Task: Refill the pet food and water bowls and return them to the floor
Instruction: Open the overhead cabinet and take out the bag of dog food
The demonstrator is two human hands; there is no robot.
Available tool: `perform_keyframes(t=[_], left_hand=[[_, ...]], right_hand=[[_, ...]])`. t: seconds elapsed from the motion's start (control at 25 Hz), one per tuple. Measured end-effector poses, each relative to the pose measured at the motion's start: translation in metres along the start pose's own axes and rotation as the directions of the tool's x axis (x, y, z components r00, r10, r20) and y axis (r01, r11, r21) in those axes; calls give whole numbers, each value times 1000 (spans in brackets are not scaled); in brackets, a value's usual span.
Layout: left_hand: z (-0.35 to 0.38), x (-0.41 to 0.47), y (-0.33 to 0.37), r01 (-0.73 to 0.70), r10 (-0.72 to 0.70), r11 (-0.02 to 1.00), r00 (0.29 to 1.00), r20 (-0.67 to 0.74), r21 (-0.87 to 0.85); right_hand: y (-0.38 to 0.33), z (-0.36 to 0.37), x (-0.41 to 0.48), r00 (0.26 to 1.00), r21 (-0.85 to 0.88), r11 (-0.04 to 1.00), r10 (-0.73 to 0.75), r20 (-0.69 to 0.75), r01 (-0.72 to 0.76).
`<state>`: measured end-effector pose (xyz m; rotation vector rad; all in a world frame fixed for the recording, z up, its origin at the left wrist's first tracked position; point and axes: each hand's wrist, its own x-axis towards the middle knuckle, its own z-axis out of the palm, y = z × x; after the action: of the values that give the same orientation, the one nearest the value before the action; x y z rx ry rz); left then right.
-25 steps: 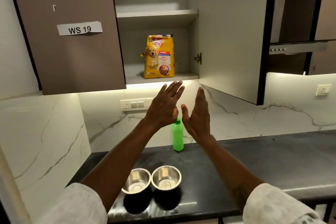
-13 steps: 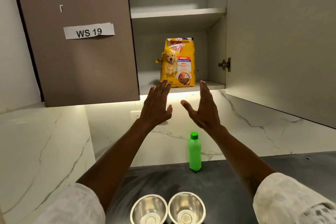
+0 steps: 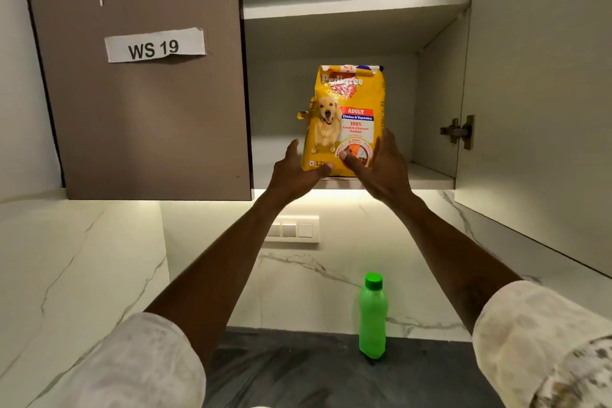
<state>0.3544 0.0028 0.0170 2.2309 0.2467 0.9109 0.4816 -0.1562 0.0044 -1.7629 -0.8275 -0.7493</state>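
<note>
A person reaches both arms up into an open wall cabinet [image 3: 347, 7], where a yellow bag of Pedigree adult dog food [image 3: 346, 109] stands upright at the front of the lower shelf [image 3: 427, 175]. The left hand [image 3: 294, 172] cups the bag's lower left corner and the right hand [image 3: 381, 166] its lower right, fingers spread and thumbs pressed to the front panel; the palms appear to touch the sides, though a firm clamp cannot be confirmed. The bag's base seems to sit on the shelf, not yet lifted.

The job looks barely begun: the food has yet to come down, nothing is poured, and the bowls lie outside this view. A green capped bottle [image 3: 372, 318], presumably for the water, waits upright on the dark stone countertop [image 3: 298, 374] below, untouched.

The kitchen has white veined marble walls [image 3: 82, 258], under-cabinet lighting, a switch plate [image 3: 294, 230] behind the left forearm, and a paper label [image 3: 154, 45] reading "WS 19" on the closed brown cabinet door [image 3: 142, 126]. The open door [image 3: 543, 93] hangs at right.
</note>
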Motion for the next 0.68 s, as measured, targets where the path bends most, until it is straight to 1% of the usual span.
perform_keyframes(t=[0.08,0.2,0.32,0.4,0.56,0.64,0.68], left_hand=[[7,21,-4,58,-57,997,998,24,-47],[15,49,-9,114,-110,991,992,57,-75],[19,70,-13,146,-123,978,980,155,-151],[18,75,-17,138,-99,969,976,192,-203],[2,53,-14,96,-10,932,971,240,-350],[-7,35,-19,86,35,894,965,260,-439],[-9,27,-25,72,61,869,967,249,-490]], right_hand=[[11,2,17,997,52,996,73,40,-75],[26,0,45,964,90,975,185,191,-204],[37,-8,60,902,221,930,194,386,-294],[35,-12,58,867,251,908,194,460,-336],[12,-23,41,872,298,881,215,440,-367],[-1,-30,22,885,333,879,183,429,-343],[-8,-31,9,894,375,866,160,418,-331]])
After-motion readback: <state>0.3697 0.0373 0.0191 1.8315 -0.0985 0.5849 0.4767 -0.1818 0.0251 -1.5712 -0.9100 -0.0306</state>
